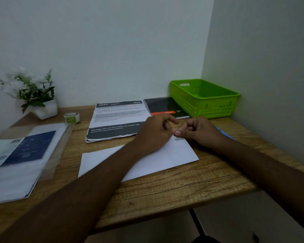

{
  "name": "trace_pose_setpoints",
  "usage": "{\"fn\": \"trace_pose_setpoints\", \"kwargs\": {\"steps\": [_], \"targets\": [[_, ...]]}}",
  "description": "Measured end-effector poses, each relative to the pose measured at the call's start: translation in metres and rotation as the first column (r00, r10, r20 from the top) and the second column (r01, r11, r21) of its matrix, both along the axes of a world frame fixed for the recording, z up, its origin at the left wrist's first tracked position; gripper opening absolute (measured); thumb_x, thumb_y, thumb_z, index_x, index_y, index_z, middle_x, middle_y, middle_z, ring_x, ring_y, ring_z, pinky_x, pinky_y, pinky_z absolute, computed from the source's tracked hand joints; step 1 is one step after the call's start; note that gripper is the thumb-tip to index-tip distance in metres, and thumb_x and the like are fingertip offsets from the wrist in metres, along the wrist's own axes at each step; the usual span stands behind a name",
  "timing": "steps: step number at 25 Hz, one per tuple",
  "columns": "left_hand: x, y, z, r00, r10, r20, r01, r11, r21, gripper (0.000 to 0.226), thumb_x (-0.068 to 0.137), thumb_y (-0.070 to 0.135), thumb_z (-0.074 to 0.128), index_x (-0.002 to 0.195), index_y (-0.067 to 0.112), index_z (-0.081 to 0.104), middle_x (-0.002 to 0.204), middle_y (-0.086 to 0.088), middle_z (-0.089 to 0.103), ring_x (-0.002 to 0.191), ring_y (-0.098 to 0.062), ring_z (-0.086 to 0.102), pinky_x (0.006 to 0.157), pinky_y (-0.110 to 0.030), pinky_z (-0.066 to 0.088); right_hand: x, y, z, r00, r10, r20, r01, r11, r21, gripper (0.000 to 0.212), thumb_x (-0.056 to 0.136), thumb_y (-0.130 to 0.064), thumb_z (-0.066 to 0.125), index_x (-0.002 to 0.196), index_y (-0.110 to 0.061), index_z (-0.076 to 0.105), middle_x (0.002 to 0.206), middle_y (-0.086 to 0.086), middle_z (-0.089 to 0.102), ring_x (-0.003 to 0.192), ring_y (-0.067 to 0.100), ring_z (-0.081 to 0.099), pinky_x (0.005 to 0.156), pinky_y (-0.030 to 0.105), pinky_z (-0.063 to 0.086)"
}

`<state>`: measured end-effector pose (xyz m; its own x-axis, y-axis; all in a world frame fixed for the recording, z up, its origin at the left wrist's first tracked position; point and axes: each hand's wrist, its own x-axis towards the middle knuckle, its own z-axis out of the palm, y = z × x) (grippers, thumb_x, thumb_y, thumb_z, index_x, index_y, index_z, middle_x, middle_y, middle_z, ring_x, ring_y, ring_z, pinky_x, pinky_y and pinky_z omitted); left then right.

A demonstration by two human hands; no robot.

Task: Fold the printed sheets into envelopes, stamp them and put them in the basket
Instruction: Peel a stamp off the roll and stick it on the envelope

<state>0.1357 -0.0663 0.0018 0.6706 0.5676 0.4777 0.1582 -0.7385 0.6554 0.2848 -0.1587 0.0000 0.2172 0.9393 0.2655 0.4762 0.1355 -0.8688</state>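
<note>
A white envelope [181,153] lies flat on the wooden desk [165,188], partly under my left forearm. Both hands meet at its far right corner. My left hand [154,134] has its fingers curled, the fingertips at a small sticker [178,137] on that corner. My right hand [198,132] also has curled fingers, and its thumb presses down on the sticker. A stack of printed sheets [116,120] lies behind the envelope. The green plastic basket [204,99] stands in the far right corner and looks empty. A roll of stickers [71,118] sits left of the sheets.
A black notebook with an orange band [165,106] lies beside the basket. A clear folder with papers [19,158] covers the left of the desk. A potted plant [33,95] stands at the back left. A blue pen [225,133] lies under my right wrist. Walls close the back and right.
</note>
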Motion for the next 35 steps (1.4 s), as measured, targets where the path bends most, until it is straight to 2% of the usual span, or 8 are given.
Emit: {"fn": "trace_pose_setpoints", "kwargs": {"steps": [4,11,18,20,22,26,30,35], "targets": [[-0.003,0.000,-0.002,0.996,-0.026,-0.090,0.025,0.999,-0.021,0.037,0.073,0.023,0.076,0.107,0.023,0.061,0.060,0.010,0.058,0.051,0.001,0.048,0.054,-0.021,0.036,0.002,0.001,-0.002,1.000,-0.028,0.012,0.029,1.000,-0.011,0.016,0.079,-0.020,0.075,0.063,-0.019,0.070,0.058,0.015,0.061,0.053,0.015,0.048,0.051,0.019,0.035],[-0.006,-0.002,0.001,0.987,-0.043,-0.152,0.040,0.999,-0.021,0.052,0.067,0.026,0.081,0.113,0.026,0.056,0.054,0.011,0.051,0.049,0.001,0.044,0.051,-0.018,0.028,-0.001,-0.004,0.002,0.998,0.011,0.064,-0.008,0.999,-0.042,0.009,0.077,-0.016,0.077,0.070,-0.021,0.073,0.059,-0.003,0.069,0.055,0.003,0.057,0.053,0.014,0.041],[-0.011,-0.013,0.014,0.972,0.139,-0.190,-0.103,0.977,0.185,0.048,0.073,0.033,0.073,0.116,0.035,0.052,0.086,0.015,0.059,0.092,-0.009,0.057,0.087,-0.035,0.031,-0.001,-0.005,0.002,0.991,-0.079,-0.108,0.088,0.993,0.078,0.007,0.077,-0.004,0.074,0.074,-0.008,0.070,0.058,0.003,0.069,0.046,0.010,0.060,0.044,0.019,0.046],[-0.018,-0.018,0.019,0.951,0.292,-0.101,-0.219,0.867,0.448,0.044,0.078,0.034,0.066,0.120,0.030,0.053,0.102,0.011,0.061,0.103,-0.013,0.054,0.087,-0.036,0.025,-0.001,-0.007,0.005,0.970,-0.136,-0.199,0.165,0.977,0.133,0.006,0.078,0.000,0.072,0.075,-0.003,0.068,0.056,0.003,0.067,0.040,0.008,0.056,0.037,0.019,0.045],[-0.021,-0.021,0.021,0.924,0.380,0.046,-0.275,0.575,0.770,0.038,0.078,0.029,0.061,0.115,0.021,0.058,0.110,-0.001,0.061,0.105,-0.023,0.053,0.086,-0.040,0.026,0.000,-0.010,0.008,0.949,-0.176,-0.263,0.229,0.955,0.186,0.008,0.080,0.000,0.071,0.075,-0.005,0.067,0.055,-0.002,0.068,0.041,0.006,0.058,0.039,0.019,0.047],[-0.009,-0.037,0.014,0.951,0.285,0.121,-0.206,0.291,0.934,0.023,0.081,0.026,0.056,0.100,0.015,0.063,0.110,-0.008,0.061,0.103,-0.027,0.055,0.084,-0.044,0.031,0.006,-0.014,0.013,0.849,-0.267,-0.457,0.417,0.870,0.265,0.009,0.082,-0.004,0.071,0.076,-0.006,0.065,0.054,-0.004,0.068,0.043,0.005,0.059,0.043,0.020,0.051],[0.011,-0.057,0.014,0.956,0.275,0.103,-0.217,0.424,0.879,0.028,0.082,0.035,0.056,0.105,0.022,0.065,0.116,-0.006,0.060,0.108,-0.024,0.054,0.086,-0.045,0.034,0.019,-0.017,0.020,0.685,-0.362,-0.632,0.659,0.678,0.326,0.008,0.085,-0.007,0.070,0.080,-0.002,0.065,0.061,0.005,0.065,0.042,0.006,0.059,0.042,0.019,0.049],[0.050,-0.078,0.027,0.980,0.197,0.034,-0.198,0.926,0.321,0.035,0.087,0.038,0.060,0.121,0.031,0.061,0.108,-0.001,0.065,0.097,-0.016,0.059,0.086,-0.037,0.044,0.042,-0.017,0.031,0.571,-0.353,-0.741,0.769,0.546,0.333,0.009,0.087,-0.003,0.066,0.090,0.006,0.064,0.069,0.014,0.062,0.044,0.005,0.061,0.047,0.018,0.052]]}}
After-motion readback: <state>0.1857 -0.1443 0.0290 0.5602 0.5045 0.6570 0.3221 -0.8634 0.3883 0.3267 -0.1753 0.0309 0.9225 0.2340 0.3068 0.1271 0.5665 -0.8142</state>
